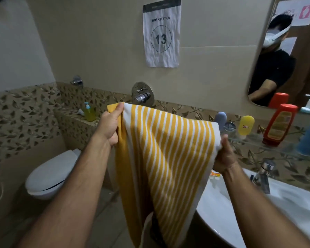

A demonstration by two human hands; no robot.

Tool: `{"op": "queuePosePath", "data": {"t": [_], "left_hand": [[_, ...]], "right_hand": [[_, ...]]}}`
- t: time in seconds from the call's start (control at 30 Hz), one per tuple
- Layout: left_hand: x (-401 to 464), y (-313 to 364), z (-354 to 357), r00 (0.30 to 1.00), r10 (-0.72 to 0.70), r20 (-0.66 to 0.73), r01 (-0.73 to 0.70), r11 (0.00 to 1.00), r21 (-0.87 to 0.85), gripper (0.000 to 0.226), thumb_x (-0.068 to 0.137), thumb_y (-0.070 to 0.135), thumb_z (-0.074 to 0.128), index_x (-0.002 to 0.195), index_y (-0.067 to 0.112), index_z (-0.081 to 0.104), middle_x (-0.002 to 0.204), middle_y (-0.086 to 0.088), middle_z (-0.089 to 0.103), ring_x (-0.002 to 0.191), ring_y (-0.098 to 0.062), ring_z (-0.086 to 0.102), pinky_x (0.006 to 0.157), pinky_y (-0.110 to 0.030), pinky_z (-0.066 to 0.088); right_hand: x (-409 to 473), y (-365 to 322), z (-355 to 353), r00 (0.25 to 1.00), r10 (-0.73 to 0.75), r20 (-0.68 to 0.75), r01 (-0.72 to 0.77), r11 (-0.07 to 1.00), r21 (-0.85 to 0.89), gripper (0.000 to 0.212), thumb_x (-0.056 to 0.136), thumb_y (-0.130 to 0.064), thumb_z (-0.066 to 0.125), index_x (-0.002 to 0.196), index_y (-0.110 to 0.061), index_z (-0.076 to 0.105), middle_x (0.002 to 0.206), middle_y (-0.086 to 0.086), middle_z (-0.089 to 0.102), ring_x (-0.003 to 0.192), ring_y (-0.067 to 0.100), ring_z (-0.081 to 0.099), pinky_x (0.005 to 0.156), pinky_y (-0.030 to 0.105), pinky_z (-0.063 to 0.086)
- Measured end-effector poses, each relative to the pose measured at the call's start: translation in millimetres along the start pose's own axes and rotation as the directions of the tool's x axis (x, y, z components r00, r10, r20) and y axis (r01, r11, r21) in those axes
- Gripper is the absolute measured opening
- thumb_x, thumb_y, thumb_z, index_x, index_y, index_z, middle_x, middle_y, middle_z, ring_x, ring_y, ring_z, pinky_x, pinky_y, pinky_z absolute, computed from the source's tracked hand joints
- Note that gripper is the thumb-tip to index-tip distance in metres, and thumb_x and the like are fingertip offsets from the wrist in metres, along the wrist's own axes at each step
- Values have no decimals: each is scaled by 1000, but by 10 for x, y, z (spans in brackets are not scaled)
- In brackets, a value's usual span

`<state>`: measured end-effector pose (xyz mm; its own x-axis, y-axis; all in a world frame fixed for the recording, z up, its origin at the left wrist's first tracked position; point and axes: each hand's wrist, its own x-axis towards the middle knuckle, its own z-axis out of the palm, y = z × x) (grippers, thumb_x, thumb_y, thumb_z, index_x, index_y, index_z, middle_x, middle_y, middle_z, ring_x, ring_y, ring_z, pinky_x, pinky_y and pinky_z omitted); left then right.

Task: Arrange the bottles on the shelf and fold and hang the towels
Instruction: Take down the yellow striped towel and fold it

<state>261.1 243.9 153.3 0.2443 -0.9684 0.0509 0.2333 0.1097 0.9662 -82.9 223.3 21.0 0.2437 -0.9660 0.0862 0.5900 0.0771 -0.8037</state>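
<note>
A yellow-and-white striped towel is being held up by its top edge over the gap between washbasin and toilet, evidently so that it hangs flat for folding. The left hand is being clenched on one upper corner, the right hand on the other, with both forearms extended. Beyond, bottles are being kept on the glass shelf: a red bottle and a yellow bottle.

Yellow-and-white striped towel hanging in midair; bottles upright on glass shelf
</note>
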Motion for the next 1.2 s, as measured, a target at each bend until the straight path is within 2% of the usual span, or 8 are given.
{"op": "queuePosePath", "data": {"t": [0.07,0.13,0.27,0.4,0.6,0.8,0.97,1.2], "left_hand": [[17,9,13,999,-9,-37,10,999,36,26,94,36,60,91,10,67,99,-11,73,91,-25,70,83,-41,57],[35,1,11,997,-21,-78,27,997,70,26,94,34,61,92,9,66,101,-12,72,95,-25,70,90,-43,55],[34,-23,-20,994,-66,-86,74,994,86,27,94,34,61,92,8,66,100,-11,72,95,-25,69,93,-44,54],[14,116,-31,998,-49,-39,50,998,27,26,94,34,61,96,8,68,102,-11,72,92,-23,70,84,-39,56],[16,260,-96,999,-5,-51,4,1000,-17,25,94,31,61,93,7,69,102,-11,72,97,-23,69,90,-39,54],[28,309,-290,998,1,-58,-2,1000,-22,24,95,31,60,88,9,67,90,-7,73,82,-19,70,77,-36,57],[-30,294,-352,996,-22,-90,20,1000,-15,24,96,31,58,84,11,66,67,0,74,63,-12,71,61,-30,55],[-137,13,-924,995,-13,95,38,965,-261,79,80,82,33,122,25,68,124,-8,67,113,-29,64,93,-47,52]], "right_hand": [[-8,236,-326,986,94,136,-102,993,53,61,103,-45,37,143,1,43,145,27,45,135,42,42,112,54,29],[-100,384,-240,952,230,203,-234,972,-5,53,95,-42,59,130,-3,60,119,23,66,112,37,62,102,52,44],[-52,6,170,991,96,93,-56,932,-359,69,45,-43,96,100,-7,75,96,17,73,85,27,71,74,38,60],[91,-274,312,979,-191,-67,169,954,-249,57,66,-43,82,111,-10,66,98,9,75,91,23,69,71,31,60],[-91,131,342,1000,22,-17,-27,881,-473,87,34,-51,97,102,-4,71,96,15,75,88,29,71,73,34,61],[21,-113,442,982,-175,-70,155,962,-226,56,56,-46,89,100,-15,77,101,11,75,91,23,71,77,36,61],[-59,-47,651,996,73,45,-50,922,-383,82,44,-42,97,114,-10,68,110,17,72,96,28,71,74,37,60],[99,-279,1370,992,-119,-31,110,972,-206,25,88,-21,61,104,-3,66,94,14,75,83,22,73,70,33,60]]}}
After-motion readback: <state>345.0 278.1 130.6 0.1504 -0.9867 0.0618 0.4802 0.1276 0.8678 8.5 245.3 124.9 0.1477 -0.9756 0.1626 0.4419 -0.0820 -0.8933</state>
